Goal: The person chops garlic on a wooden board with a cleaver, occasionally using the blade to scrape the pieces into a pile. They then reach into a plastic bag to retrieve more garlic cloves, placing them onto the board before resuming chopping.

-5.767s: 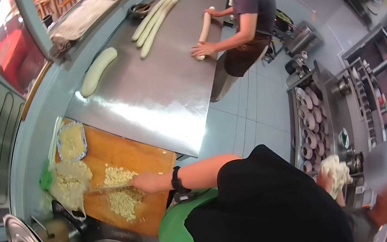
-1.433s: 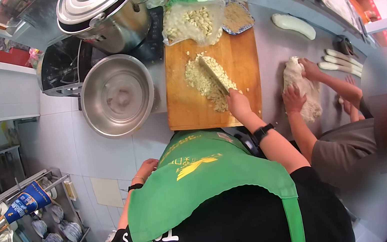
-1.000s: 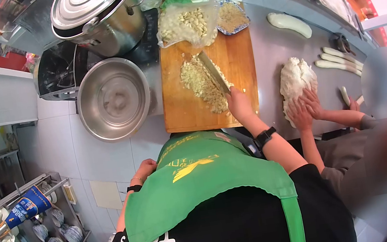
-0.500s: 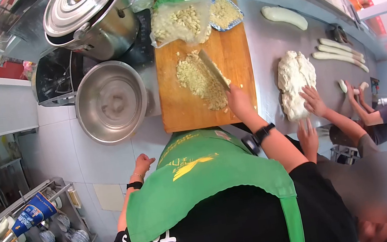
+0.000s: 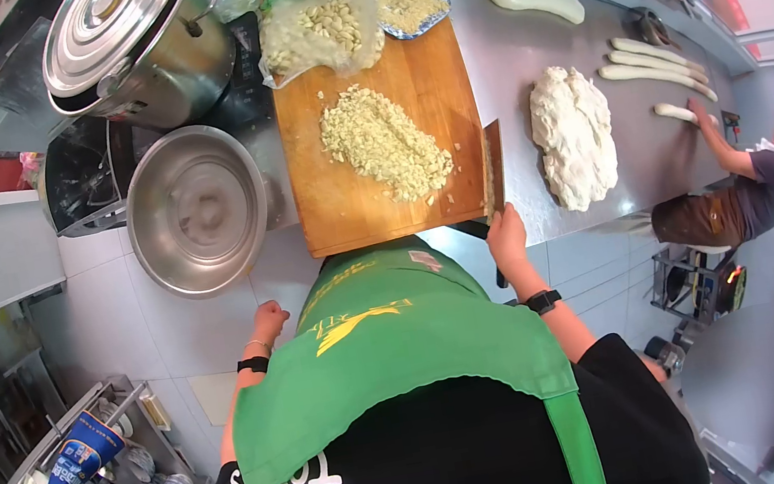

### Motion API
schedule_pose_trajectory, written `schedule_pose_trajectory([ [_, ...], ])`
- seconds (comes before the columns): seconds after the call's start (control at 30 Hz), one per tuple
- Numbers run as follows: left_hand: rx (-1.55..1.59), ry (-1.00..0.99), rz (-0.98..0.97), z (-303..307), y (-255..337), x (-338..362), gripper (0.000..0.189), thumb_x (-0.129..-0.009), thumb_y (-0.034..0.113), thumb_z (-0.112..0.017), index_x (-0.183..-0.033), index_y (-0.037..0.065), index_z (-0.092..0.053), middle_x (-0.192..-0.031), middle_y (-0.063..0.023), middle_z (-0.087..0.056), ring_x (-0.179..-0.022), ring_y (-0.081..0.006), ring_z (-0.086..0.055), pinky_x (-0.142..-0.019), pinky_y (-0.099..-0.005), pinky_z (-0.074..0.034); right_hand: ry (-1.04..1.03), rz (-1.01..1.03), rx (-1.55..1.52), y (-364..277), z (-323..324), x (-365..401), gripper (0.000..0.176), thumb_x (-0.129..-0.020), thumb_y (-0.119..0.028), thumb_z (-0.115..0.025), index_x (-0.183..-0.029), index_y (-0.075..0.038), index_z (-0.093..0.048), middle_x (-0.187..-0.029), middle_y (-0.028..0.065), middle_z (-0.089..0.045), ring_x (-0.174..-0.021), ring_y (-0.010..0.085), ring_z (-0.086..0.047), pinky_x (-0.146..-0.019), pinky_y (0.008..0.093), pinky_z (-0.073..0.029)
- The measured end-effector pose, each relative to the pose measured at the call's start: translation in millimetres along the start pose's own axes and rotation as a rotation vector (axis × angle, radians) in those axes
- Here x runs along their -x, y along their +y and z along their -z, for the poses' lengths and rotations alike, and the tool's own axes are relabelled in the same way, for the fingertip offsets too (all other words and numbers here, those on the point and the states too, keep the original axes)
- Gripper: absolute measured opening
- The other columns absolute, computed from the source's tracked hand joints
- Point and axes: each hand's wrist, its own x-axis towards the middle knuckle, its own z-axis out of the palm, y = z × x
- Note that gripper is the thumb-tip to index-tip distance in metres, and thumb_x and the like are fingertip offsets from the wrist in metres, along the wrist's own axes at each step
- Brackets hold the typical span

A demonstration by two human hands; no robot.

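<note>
In my right hand (image 5: 506, 238) is a kitchen knife (image 5: 494, 169), fingers wrapped round its handle. Its wide blade points away from me beside the right edge of the wooden cutting board (image 5: 441, 71). A long heap of chopped garlic-like pale pieces (image 5: 382, 146) lies on the board, with a few bits scattered near its lower end. At the board's far side, a clear plastic bag (image 5: 323, 29) of whole pale cloves adjoins a patterned dish (image 5: 411, 3) of finely chopped pieces. Low at my left side, my left hand (image 5: 270, 321) is curled closed with nothing visible in it.
Left of the board are a steel bowl (image 5: 197, 211) and a tall lidded pot (image 5: 141, 63). On the steel counter to the right lie a big dough mass (image 5: 575, 136), a dough roll (image 5: 536, 1) and several thin strips (image 5: 657, 62). A co-worker (image 5: 753, 184) handles dough farther right.
My right hand has drawn the knife off the chopped heap to the board's right edge. The nearer co-worker's hands have left the big dough mass. The view has shifted slightly.
</note>
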Motion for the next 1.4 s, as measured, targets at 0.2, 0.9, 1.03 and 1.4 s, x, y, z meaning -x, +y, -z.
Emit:
schedule_pose_trajectory([
  [0.2,0.004,-0.017,0.003,17.1,18.8,5.2,0.022,-0.07,0.007,-0.065,-0.061,0.01,-0.045,-0.052,-0.0019,-0.047,-0.042,-0.0145,-0.045,-0.039,-0.0301,-0.038,-0.105,-0.131,-0.203,-28.3,-54.1,-7.6,0.016,-0.088,-0.008,-0.046,-0.095,0.004,-0.053,-0.088,0.0289,-0.061,-0.081,0.047,-0.059,-0.072,0.0522,-0.048],
  [0.9,0.154,-0.145,0.163,23.4,42.3,14.4,0.033,-0.084,0.033,-0.064,-0.064,0.012,-0.049,-0.054,0.0016,-0.044,-0.043,-0.0117,-0.039,-0.04,-0.0275,-0.032,-0.273,0.426,-0.058,-129.0,-33.7,-60.8,0.015,-0.09,-0.015,-0.051,-0.091,0.0,-0.051,-0.087,0.0257,-0.061,-0.081,0.0452,-0.059,-0.07,0.0518,-0.047],
  [1.03,0.127,-0.147,0.109,19.1,52.4,10.5,0.034,-0.087,0.034,-0.061,-0.064,0.013,-0.048,-0.052,0.0023,-0.041,-0.041,-0.0114,-0.037,-0.039,-0.0279,-0.03,-0.305,0.487,-0.003,-128.4,-40.4,-74.9,0.015,-0.09,-0.015,-0.052,-0.092,0.0,-0.05,-0.088,0.0247,-0.061,-0.08,0.0453,-0.059,-0.069,0.0518,-0.047],
  [1.4,0.189,-0.127,0.139,3.5,41.2,8.5,0.036,-0.09,0.036,-0.056,-0.067,0.009,-0.05,-0.054,-0.0001,-0.044,-0.043,-0.0129,-0.041,-0.039,-0.03,-0.033,-0.397,0.556,0.031,-128.6,-34.8,-69.2,0.013,-0.09,-0.015,-0.051,-0.092,-0.002,-0.051,-0.088,0.0231,-0.062,-0.08,0.0439,-0.06,-0.068,0.0511,-0.048],
])
